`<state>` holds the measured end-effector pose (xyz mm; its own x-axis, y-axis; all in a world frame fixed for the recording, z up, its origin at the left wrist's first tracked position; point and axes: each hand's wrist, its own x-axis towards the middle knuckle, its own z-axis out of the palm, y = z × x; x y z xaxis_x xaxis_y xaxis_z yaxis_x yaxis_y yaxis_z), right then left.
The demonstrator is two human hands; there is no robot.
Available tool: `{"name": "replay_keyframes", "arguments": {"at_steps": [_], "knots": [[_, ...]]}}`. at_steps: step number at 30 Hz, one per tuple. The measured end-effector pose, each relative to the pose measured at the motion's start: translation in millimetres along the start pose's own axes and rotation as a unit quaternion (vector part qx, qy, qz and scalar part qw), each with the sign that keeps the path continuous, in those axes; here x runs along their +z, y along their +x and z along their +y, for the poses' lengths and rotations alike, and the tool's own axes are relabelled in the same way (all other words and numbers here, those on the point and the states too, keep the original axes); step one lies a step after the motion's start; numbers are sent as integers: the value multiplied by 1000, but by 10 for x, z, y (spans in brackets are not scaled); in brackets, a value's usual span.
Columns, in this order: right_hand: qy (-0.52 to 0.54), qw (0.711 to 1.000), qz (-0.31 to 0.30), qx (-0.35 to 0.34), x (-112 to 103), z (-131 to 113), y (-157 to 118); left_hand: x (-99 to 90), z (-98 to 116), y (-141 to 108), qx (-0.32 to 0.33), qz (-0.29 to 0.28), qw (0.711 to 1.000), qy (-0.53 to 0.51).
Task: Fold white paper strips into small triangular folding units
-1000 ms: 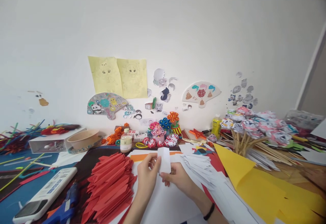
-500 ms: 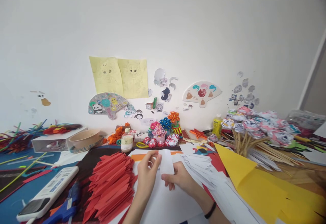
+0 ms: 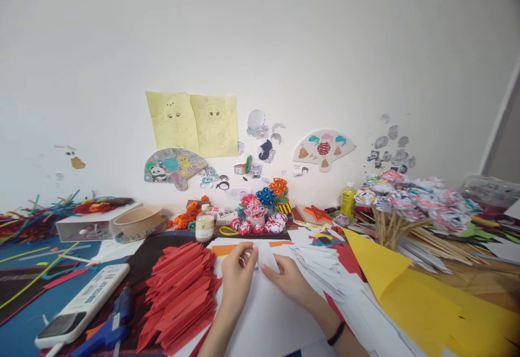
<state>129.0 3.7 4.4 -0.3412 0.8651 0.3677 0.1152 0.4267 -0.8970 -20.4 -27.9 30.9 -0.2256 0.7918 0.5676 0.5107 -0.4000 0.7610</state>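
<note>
- Position of the piece: the small paper in hand is white and is held just above the near part of the table, at the centre of the clock used below.
- Left hand: thumb and fingertips close together, pinching the small paper at its 9 o'clock edge.
- Right hand: thumb laid on the small paper at about 4 o'clock; the fingers curl behind it and are largely hidden. Grip judged narrow, paper between.
- Condition of the piece: its 3 o'clock edge runs at a slant. White on white hides the creases; how many folds are made cannot be told. Judged part-worked, as both hands are on it.
- Done, as judged: a thick stack of red papers at 8 o'clock, narrow and pointed, apparently folded.
- Also at hand: a spread of white papers between 3 and 4 o'clock, narrow and overlapping. Whether every one is folded cannot be confirmed.
- Left, as judged: the piece in hand remains to be finished. No total can be established.
- Beneath the hands: a large white sheet, extending towards 6 o'clock.
- Farther out: yellow paper between 3 and 4 o'clock; glue gun at 8 o'clock, beyond the red stack.
</note>
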Motion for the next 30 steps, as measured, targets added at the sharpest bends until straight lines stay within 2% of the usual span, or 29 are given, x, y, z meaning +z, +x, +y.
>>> {"name": "replay_keyframes", "arguments": {"at_steps": [4, 6, 9, 11, 13, 15, 19, 21, 24, 30], "knots": [[1, 1000, 9, -21, -11, -27, 14, 29, 24, -25, 23, -13, 999, 23], [-1, 1000, 6, -20, -19, -10, 19, 38, 11, -44, 44, -3, 997, 64], [-16, 1000, 7, -17, -24, 39, 21, 39, -25, -78, 113, 22, 980, 161], [-19, 1000, 12, -17, -21, 67, 24, 34, -37, -98, 176, 16, 960, 219], [-20, 999, 24, -15, -18, 82, 29, 28, -30, -105, 223, -5, 944, 244], [-21, 999, 32, -15, -18, 83, 34, 23, -6, -95, 232, -27, 946, 225], [-22, 999, 35, -5, -30, 61, 29, 10, 25, -27, 135, -47, 987, 75], [-5, 1000, 20, 2, -38, 45, 19, 5, 5, 13, 72, -61, 996, -4], [13, 1000, -4, 1, -47, 25, 9, 11, -55, 51, 3, -87, 994, -66], [-37, 999, 22, -17, -61, 24, 15, 42, -97, 51, -60, -123, 985, -101]]}}
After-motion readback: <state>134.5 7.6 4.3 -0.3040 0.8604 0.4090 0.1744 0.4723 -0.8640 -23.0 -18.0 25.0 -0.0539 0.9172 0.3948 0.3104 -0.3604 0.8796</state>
